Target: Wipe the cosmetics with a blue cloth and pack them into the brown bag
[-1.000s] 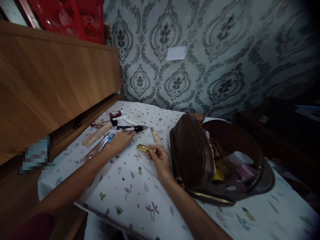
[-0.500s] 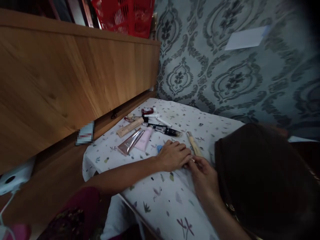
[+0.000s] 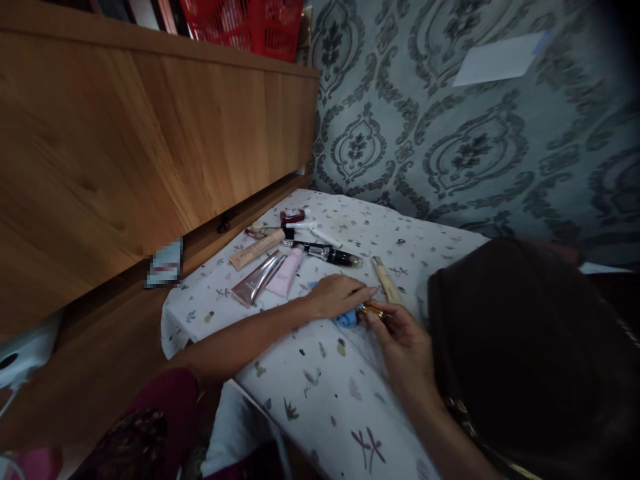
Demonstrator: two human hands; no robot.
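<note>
My left hand (image 3: 337, 297) is palm down over a crumpled blue cloth (image 3: 347, 318), its fingers bent round it and partly hidden. Close against it, my right hand (image 3: 403, 337) pinches a small shiny gold-coloured tube-like item (image 3: 371, 311), whose near end meets the cloth. Its exact kind cannot be made out. Just beyond my right hand lies a slim beige tube (image 3: 385, 279) on the patterned tablecloth (image 3: 320, 380). To the left of my hands are a pink tube (image 3: 286, 272), a metallic rose tube (image 3: 257, 279) and a beige tube (image 3: 257, 249).
Black pen-like cosmetics (image 3: 335, 256), white sticks (image 3: 325, 236) and a dark red bottle (image 3: 293, 215) lie farther back. A large dark brown bag (image 3: 520, 353) stands at the right. A wooden cabinet (image 3: 165, 133) with a red basket (image 3: 250, 27) on top borders the left side.
My left hand has lifted and turned slightly, so more of the blue cloth shows. The gold item in my right hand has come into sight. The cosmetics lie as before.
</note>
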